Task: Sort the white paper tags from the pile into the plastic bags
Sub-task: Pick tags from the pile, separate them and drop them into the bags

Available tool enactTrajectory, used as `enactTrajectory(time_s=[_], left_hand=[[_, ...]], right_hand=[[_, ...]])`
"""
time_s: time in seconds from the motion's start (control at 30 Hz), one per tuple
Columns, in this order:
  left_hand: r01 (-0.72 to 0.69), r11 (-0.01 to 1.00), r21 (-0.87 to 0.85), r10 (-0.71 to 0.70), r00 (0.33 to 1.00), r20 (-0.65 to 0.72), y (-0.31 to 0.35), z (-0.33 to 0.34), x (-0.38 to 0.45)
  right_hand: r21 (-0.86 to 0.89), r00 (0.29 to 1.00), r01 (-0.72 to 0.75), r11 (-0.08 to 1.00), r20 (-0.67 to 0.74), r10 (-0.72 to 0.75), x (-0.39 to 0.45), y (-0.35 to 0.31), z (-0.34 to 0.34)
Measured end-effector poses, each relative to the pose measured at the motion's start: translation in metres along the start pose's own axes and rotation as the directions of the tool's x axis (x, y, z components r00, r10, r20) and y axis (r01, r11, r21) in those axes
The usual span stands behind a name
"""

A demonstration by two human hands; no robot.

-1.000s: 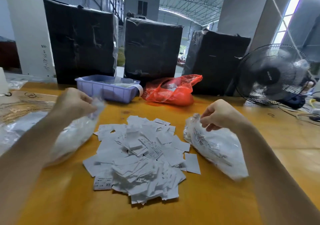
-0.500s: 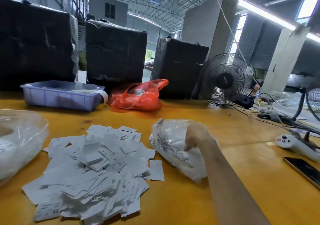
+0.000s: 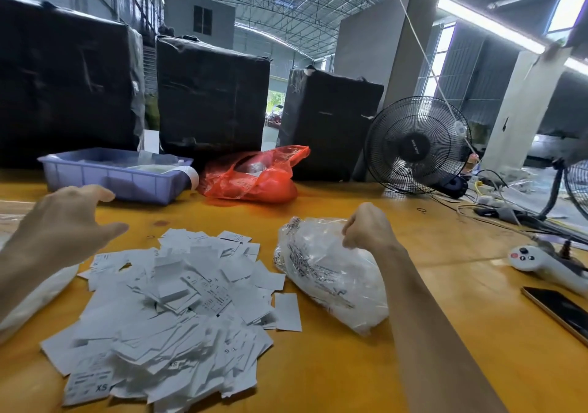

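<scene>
At the counter's [image 3: 334,377] left edge a clear plastic bag [image 3: 35,298] lies partly under the left forearm. The left hand [image 3: 70,221] hovers above the counter with fingers spread and relaxed, holding nothing, just left of the far end of the pile. Behind it, toward the far edge, sits a lavender plastic tray [image 3: 108,177]. The pile of white paper tags [image 3: 171,314] spreads across the middle of the counter toward the near edge; some tags show printed size letters such as XS. Beyond the pile, near the far edge, lies a crumpled orange bag [image 3: 254,177]. Right of the pile, a second clear plastic bag [image 3: 327,272] with white contents and printed text rests on the counter; the right hand [image 3: 366,226] has its fingers curled, pinching that bag's upper part. A black fan [image 3: 416,145] stands at the far right, and a white controller [image 3: 537,261] and a phone [image 3: 560,311] lie near the right edge.
</scene>
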State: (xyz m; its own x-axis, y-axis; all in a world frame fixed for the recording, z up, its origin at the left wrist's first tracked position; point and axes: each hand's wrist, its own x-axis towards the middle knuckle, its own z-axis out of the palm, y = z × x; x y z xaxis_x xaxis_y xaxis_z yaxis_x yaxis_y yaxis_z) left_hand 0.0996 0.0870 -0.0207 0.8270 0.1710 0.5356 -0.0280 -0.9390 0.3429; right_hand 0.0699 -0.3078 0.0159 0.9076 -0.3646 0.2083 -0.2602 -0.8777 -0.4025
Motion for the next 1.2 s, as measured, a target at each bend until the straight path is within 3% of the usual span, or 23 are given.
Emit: enactTrajectory(time_s=[0.27, 0.4, 0.47, 0.53, 0.63, 0.7, 0.77, 0.93, 1.1, 1.2], left_hand=[[-0.126, 0.979, -0.159, 0.133, 0.991, 0.03, 0.049, -0.015, -0.031], [-0.148, 0.951, -0.27, 0.173, 0.982, 0.07, 0.061, -0.019, -0.036], [-0.168, 0.913, -0.372, 0.211, 0.974, 0.078, 0.069, -0.022, -0.04], [-0.152, 0.848, -0.507, 0.238, 0.965, 0.109, 0.081, -0.029, -0.046], [0.121, 0.588, -0.8, 0.271, 0.902, 0.336, 0.1, -0.038, -0.056], [0.381, 0.421, -0.823, 0.358, 0.764, 0.537, 0.107, -0.041, -0.061], [0.512, 0.358, -0.781, 0.433, 0.65, 0.625, 0.108, -0.04, -0.062], [0.581, 0.4, -0.709, 0.304, 0.645, 0.701, 0.104, -0.037, -0.061], [0.556, 0.46, -0.692, 0.2, 0.695, 0.691, 0.097, -0.034, -0.059], [0.533, 0.518, -0.669, 0.201, 0.685, 0.7, 0.091, -0.035, -0.057]], right_hand=[[-0.033, 0.989, -0.031, 0.999, 0.144, 0.036, -0.007, 0.004, -0.007], [0.262, 0.981, 0.015, 0.965, 0.183, -0.064, -0.01, -0.009, -0.022], [0.451, 0.957, 0.063, 0.89, 0.225, -0.182, -0.016, -0.022, -0.031], [0.643, 0.89, 0.052, 0.764, 0.318, -0.328, -0.027, -0.037, -0.034], [0.769, 0.763, -0.012, 0.639, 0.42, -0.491, -0.042, -0.062, -0.024], [0.783, 0.688, -0.057, 0.619, 0.48, -0.544, -0.052, -0.079, -0.011], [0.787, 0.646, -0.075, 0.612, 0.506, -0.571, -0.06, -0.091, 0.001], [0.787, 0.674, -0.048, 0.615, 0.48, -0.562, -0.069, -0.102, 0.021], [0.801, 0.654, -0.113, 0.588, 0.505, -0.563, -0.066, -0.101, 0.02], [0.788, 0.679, -0.097, 0.607, 0.499, -0.538, -0.066, -0.101, 0.02]])
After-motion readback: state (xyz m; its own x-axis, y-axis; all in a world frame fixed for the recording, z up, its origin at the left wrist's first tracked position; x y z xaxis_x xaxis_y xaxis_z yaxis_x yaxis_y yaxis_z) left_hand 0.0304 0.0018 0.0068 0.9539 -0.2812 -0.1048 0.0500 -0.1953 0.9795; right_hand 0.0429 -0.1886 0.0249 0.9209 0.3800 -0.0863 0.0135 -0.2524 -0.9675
